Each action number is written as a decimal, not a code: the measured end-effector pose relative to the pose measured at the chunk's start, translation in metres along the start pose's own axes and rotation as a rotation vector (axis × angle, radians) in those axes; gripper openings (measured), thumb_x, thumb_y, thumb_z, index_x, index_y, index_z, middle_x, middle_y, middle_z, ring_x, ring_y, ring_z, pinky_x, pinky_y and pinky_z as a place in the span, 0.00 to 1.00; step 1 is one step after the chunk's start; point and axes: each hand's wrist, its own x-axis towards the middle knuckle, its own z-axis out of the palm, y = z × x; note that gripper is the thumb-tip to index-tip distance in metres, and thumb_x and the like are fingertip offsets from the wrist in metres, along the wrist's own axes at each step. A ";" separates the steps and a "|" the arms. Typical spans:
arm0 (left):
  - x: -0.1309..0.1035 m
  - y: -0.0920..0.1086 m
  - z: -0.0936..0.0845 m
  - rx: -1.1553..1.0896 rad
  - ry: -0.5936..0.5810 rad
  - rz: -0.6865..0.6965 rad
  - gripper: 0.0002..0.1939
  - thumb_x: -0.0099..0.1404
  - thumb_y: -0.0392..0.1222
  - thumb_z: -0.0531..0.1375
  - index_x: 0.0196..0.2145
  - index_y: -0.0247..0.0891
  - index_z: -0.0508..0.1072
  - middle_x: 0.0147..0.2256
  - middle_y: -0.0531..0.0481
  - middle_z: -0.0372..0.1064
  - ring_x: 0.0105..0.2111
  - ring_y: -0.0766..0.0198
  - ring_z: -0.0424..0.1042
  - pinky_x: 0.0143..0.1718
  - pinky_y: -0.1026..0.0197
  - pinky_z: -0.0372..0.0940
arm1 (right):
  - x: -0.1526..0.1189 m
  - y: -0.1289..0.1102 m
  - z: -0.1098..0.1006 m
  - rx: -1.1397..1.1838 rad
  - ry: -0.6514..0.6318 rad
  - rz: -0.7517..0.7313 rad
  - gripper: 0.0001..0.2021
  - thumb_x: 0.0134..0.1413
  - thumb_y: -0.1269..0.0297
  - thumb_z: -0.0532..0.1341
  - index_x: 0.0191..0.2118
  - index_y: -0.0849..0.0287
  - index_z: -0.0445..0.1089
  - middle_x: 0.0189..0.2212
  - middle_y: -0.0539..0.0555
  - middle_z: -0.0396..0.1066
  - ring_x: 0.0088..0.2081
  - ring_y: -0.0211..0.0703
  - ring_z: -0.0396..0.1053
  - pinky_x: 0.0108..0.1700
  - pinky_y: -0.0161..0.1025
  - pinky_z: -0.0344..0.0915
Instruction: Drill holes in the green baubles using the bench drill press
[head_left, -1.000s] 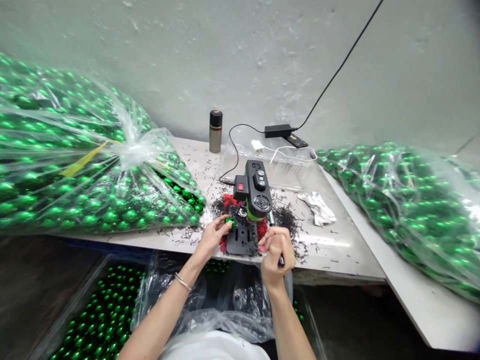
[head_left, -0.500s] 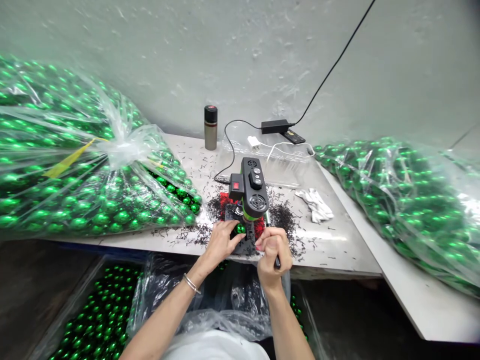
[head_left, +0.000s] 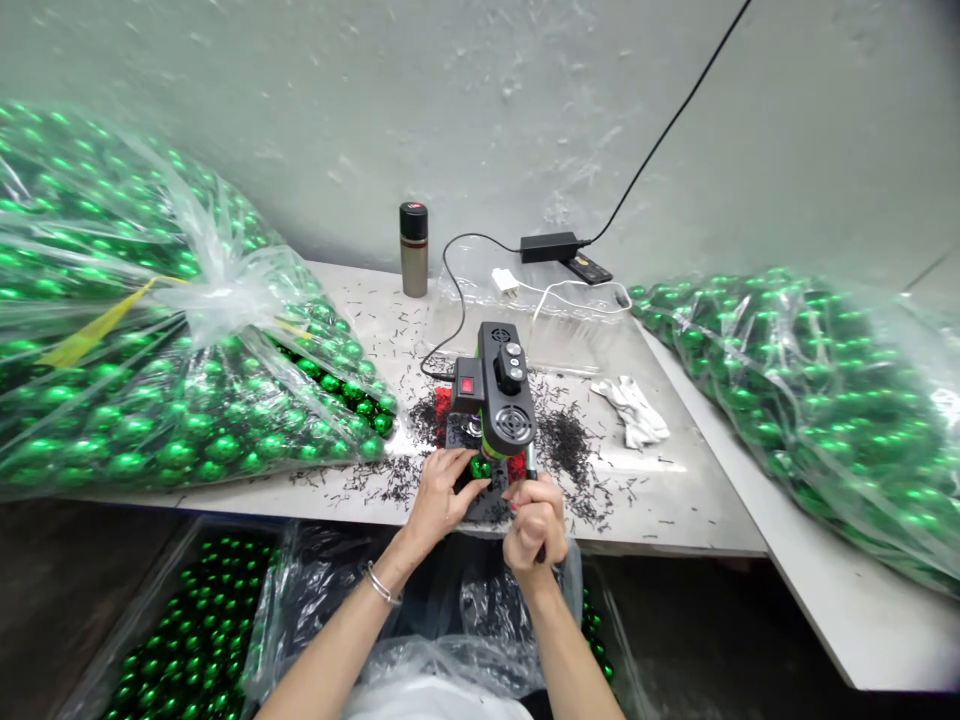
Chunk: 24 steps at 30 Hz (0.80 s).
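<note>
A small black-and-green machine (head_left: pixel 507 390) stands near the table's front edge. Under its head is a shiny green ball (head_left: pixel 480 467), held between the thumb and fingers of my left hand (head_left: pixel 442 494). My right hand (head_left: pixel 537 522) is wrapped round the black handle of the machine's lever (head_left: pixel 531 462), just right of the ball. Red material (head_left: pixel 442 402) and many small black pieces (head_left: pixel 564 438) lie around the machine's base.
Big clear bags of green balls lie left (head_left: pixel 150 400) and right (head_left: pixel 817 380). Behind the machine are a bottle (head_left: pixel 414 252), a clear plastic tray (head_left: pixel 574 335) and a black adapter (head_left: pixel 551 247). White gloves (head_left: pixel 634 412) lie on the table (head_left: pixel 697 500). More green balls (head_left: pixel 199 620) are below.
My right hand and the lever handle have moved down and slightly left, toward me. The machine's head sits a little lower over the ball. The view has shifted slightly.
</note>
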 end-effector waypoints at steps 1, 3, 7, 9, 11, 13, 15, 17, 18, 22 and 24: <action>0.000 0.000 0.000 -0.002 -0.002 0.001 0.15 0.66 0.46 0.63 0.49 0.38 0.75 0.45 0.40 0.75 0.46 0.51 0.71 0.51 0.46 0.65 | -0.001 0.001 0.001 0.004 0.011 0.001 0.17 0.68 0.64 0.44 0.26 0.55 0.57 0.26 0.48 0.63 0.27 0.37 0.67 0.45 0.49 0.69; -0.001 0.000 0.000 -0.004 -0.007 0.004 0.15 0.66 0.46 0.62 0.49 0.38 0.75 0.45 0.40 0.75 0.46 0.51 0.71 0.51 0.46 0.64 | -0.003 0.004 0.002 0.013 0.025 -0.005 0.17 0.68 0.63 0.43 0.26 0.55 0.57 0.27 0.47 0.62 0.28 0.37 0.67 0.46 0.50 0.69; -0.002 -0.002 0.000 -0.010 -0.013 -0.001 0.15 0.67 0.47 0.61 0.49 0.39 0.75 0.45 0.41 0.75 0.47 0.50 0.71 0.52 0.45 0.64 | -0.006 0.010 0.002 -0.025 -0.075 -0.097 0.15 0.68 0.65 0.46 0.28 0.55 0.59 0.29 0.48 0.63 0.29 0.36 0.68 0.44 0.45 0.69; -0.001 -0.002 0.001 -0.017 -0.019 -0.005 0.15 0.67 0.47 0.62 0.49 0.39 0.75 0.46 0.41 0.75 0.47 0.50 0.71 0.53 0.44 0.64 | -0.004 0.009 0.001 -0.025 -0.072 -0.094 0.15 0.67 0.66 0.46 0.27 0.55 0.58 0.28 0.48 0.63 0.29 0.36 0.68 0.42 0.45 0.69; 0.001 -0.003 0.002 -0.029 -0.019 -0.008 0.15 0.66 0.47 0.62 0.48 0.40 0.75 0.46 0.41 0.75 0.47 0.50 0.72 0.54 0.43 0.63 | 0.003 0.003 0.000 0.007 -0.011 -0.051 0.16 0.67 0.67 0.45 0.26 0.55 0.57 0.26 0.48 0.62 0.28 0.37 0.66 0.41 0.46 0.68; 0.003 -0.003 0.003 -0.046 -0.010 -0.005 0.15 0.66 0.46 0.63 0.48 0.39 0.75 0.46 0.41 0.75 0.47 0.50 0.72 0.56 0.41 0.62 | 0.017 -0.008 -0.002 0.038 0.014 -0.006 0.17 0.66 0.68 0.46 0.24 0.56 0.56 0.25 0.48 0.61 0.27 0.37 0.64 0.37 0.43 0.66; 0.002 -0.002 0.001 -0.060 0.004 -0.005 0.14 0.66 0.47 0.63 0.47 0.39 0.75 0.46 0.41 0.76 0.48 0.50 0.72 0.58 0.40 0.60 | 0.036 -0.022 -0.005 0.046 0.008 0.058 0.17 0.65 0.69 0.48 0.23 0.56 0.55 0.24 0.48 0.61 0.26 0.36 0.63 0.32 0.40 0.62; -0.005 0.000 -0.006 -0.066 0.014 -0.006 0.15 0.67 0.48 0.62 0.48 0.40 0.75 0.46 0.41 0.75 0.48 0.49 0.72 0.57 0.40 0.61 | 0.052 -0.036 -0.007 0.043 0.017 0.153 0.17 0.65 0.71 0.50 0.23 0.56 0.56 0.24 0.48 0.61 0.27 0.37 0.63 0.29 0.38 0.59; -0.012 0.002 -0.011 -0.065 0.007 -0.001 0.15 0.67 0.48 0.61 0.49 0.40 0.74 0.46 0.40 0.75 0.48 0.49 0.71 0.56 0.41 0.62 | 0.059 -0.041 -0.008 0.050 0.022 0.193 0.16 0.65 0.71 0.50 0.23 0.56 0.57 0.23 0.48 0.61 0.27 0.37 0.63 0.29 0.37 0.58; -0.044 0.006 -0.040 0.001 -0.073 0.059 0.23 0.67 0.50 0.61 0.57 0.42 0.69 0.50 0.38 0.72 0.52 0.48 0.70 0.54 0.44 0.64 | 0.064 -0.048 -0.006 0.065 0.060 0.210 0.17 0.65 0.72 0.51 0.22 0.57 0.57 0.23 0.48 0.60 0.25 0.36 0.62 0.27 0.37 0.57; -0.050 0.005 -0.054 0.088 -0.054 0.073 0.27 0.66 0.52 0.62 0.59 0.42 0.67 0.53 0.37 0.71 0.53 0.47 0.69 0.54 0.44 0.64 | 0.059 -0.045 -0.003 0.075 0.088 0.187 0.18 0.64 0.72 0.51 0.21 0.57 0.55 0.22 0.48 0.60 0.25 0.36 0.62 0.27 0.37 0.58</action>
